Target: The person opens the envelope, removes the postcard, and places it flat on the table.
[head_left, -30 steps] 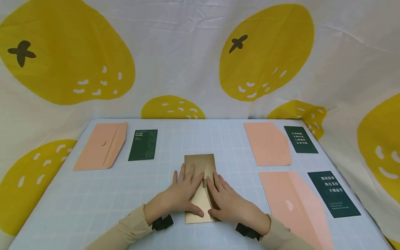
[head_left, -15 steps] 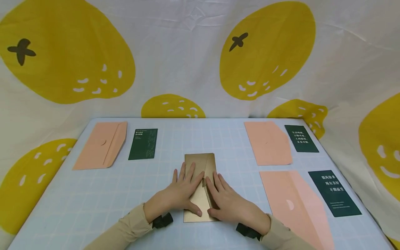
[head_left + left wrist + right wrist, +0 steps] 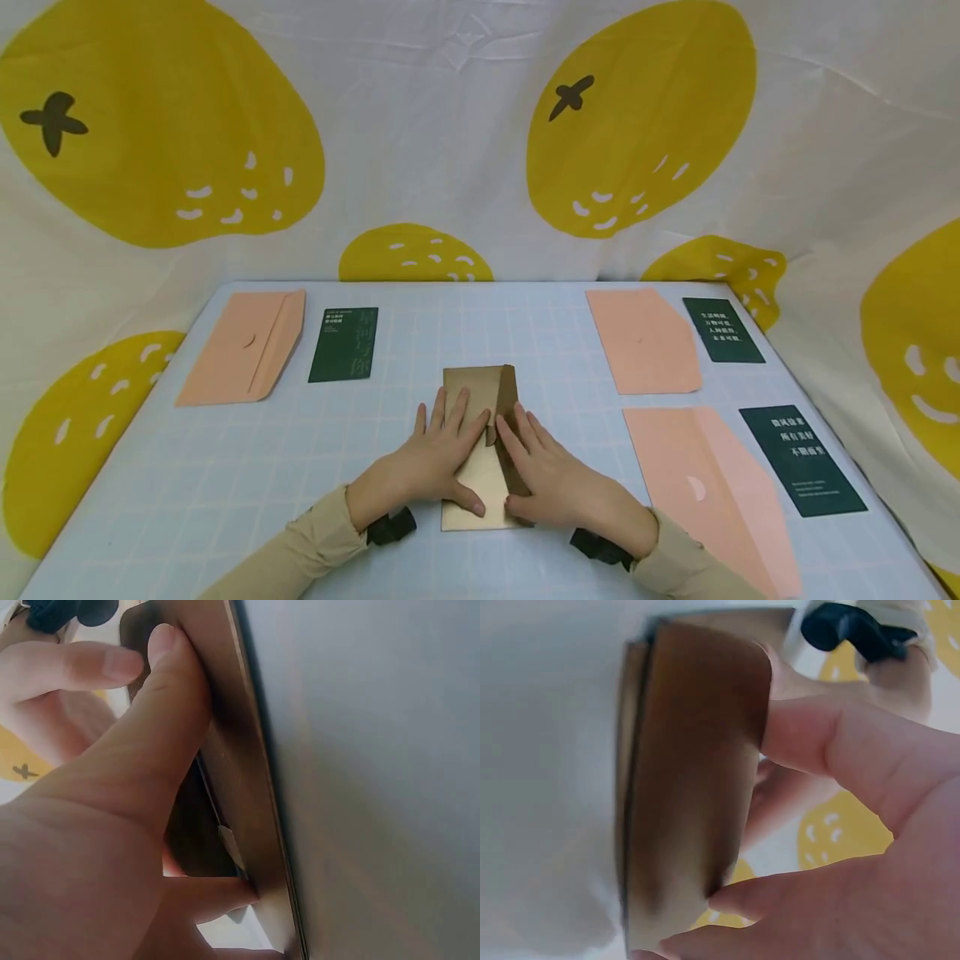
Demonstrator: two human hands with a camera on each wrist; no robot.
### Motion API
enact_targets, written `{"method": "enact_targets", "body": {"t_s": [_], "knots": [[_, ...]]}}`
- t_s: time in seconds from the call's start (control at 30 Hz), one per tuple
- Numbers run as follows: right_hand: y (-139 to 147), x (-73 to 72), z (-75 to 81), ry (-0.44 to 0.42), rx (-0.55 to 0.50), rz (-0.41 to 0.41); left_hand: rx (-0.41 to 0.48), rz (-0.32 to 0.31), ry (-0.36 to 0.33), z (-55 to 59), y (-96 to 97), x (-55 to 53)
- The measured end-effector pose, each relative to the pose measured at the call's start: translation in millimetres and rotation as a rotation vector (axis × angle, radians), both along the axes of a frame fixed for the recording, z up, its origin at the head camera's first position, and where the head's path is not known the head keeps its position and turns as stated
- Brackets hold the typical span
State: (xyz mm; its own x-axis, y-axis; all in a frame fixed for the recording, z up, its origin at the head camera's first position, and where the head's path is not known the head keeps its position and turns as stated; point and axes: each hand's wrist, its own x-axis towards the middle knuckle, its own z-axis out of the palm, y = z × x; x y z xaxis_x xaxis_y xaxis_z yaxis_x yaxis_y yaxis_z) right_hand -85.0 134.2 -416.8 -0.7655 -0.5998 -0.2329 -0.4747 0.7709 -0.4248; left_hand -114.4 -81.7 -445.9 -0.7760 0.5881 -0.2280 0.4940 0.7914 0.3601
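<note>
Left hand (image 3: 431, 468) spread on gold envelope (image 3: 480, 479) at six o'clock, seemingly steadying it; outstretched right hand (image 3: 562, 481) touches lifted flap (image 3: 507, 392), three o'clock side; neither grip clasps anything.

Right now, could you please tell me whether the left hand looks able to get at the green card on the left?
Probably yes: the head view shows nothing lying between the left hand and the green card, though the hand would likely have to lift off the gold envelope.

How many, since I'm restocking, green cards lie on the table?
3: back-left card, beside a pink envelope; back-right card; and front-right card, nearer the person. Others could be hidden from view.
</note>
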Motion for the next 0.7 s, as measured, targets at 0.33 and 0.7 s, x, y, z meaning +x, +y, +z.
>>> {"method": "enact_targets", "body": {"t_s": [0.33, 0.7], "knots": [[11.3, -8.0, 12.4, 0.055, -0.027, -0.038, -0.007, -0.004, 0.003, -0.4, -1.3, -0.2], [27.7, -20.7, 16.5, 0.085, 0.002, -0.06, -0.009, 0.013, 0.004, -3.5, -0.3, -2.3]]}}
